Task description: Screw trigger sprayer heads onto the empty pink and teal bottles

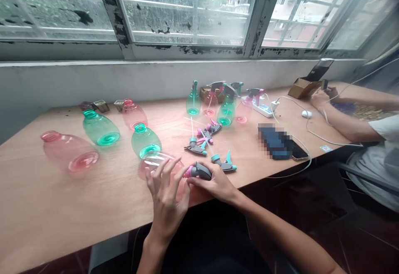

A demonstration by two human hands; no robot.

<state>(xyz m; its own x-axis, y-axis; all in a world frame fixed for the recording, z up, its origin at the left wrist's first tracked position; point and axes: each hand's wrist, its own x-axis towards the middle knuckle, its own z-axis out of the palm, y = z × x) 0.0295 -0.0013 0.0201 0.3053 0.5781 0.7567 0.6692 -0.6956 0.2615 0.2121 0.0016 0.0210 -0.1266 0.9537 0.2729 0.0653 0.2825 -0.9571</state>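
Observation:
A clear pink spray bottle (160, 157) lies tilted on its side near the table's front edge, its neck towards the right. My left hand (166, 193) is curved over the bottle, fingers spaced apart and thumb on the near side. My right hand (218, 182) grips a grey and pink trigger spray head (199, 171), which meets the bottle's neck beside my left fingertips. How far it is screwed on cannot be seen. Just beyond lie loose spray heads: a teal-grey one (196, 146), another teal-grey one (224, 164) and pink-grey ones (210, 130).
Open bottles without heads stand on the left, pink (68, 151) and green (101, 128). Several bottles with heads, such as a green one (227, 110), stand by the wall. A power strip (263, 107), dark phone (299, 150) and cables lie right. Another person's hand (320, 97) holds something there.

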